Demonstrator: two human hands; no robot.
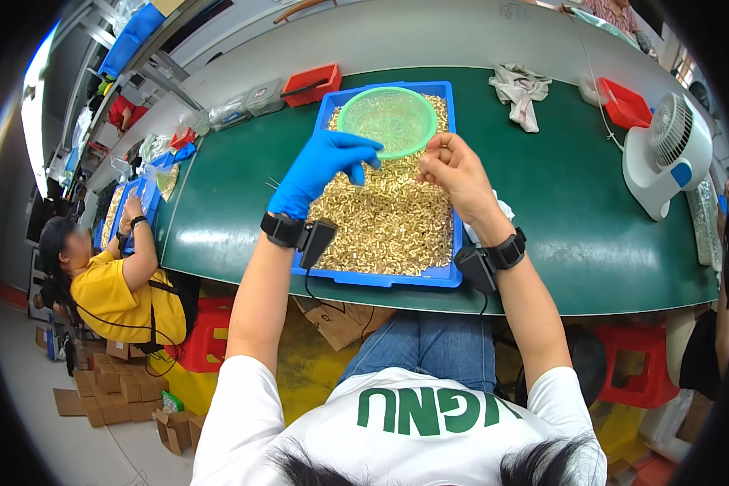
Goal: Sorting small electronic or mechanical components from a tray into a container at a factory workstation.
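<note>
A blue tray (381,279) full of small brass-coloured metal pieces (381,231) lies in front of me. At its far end sits a light green mesh basket (390,113), with see-through walls. My left hand (324,164), in a blue glove, hovers above the pieces by the basket's near left rim, its fingers curled toward each other. Across from it, my bare right hand (459,176) is closed in a pinch near the basket's right rim. Anything between the fingertips of either hand is too small to make out. Both wrists wear black straps with small boxes.
The green table (559,219) bears a white fan (668,154) at right, a crumpled cloth (520,91), and red bins (312,85) along the back. A person in yellow (134,300) works at another blue tray on the left. Red stools (636,364) and cardboard boxes (117,389) stand below.
</note>
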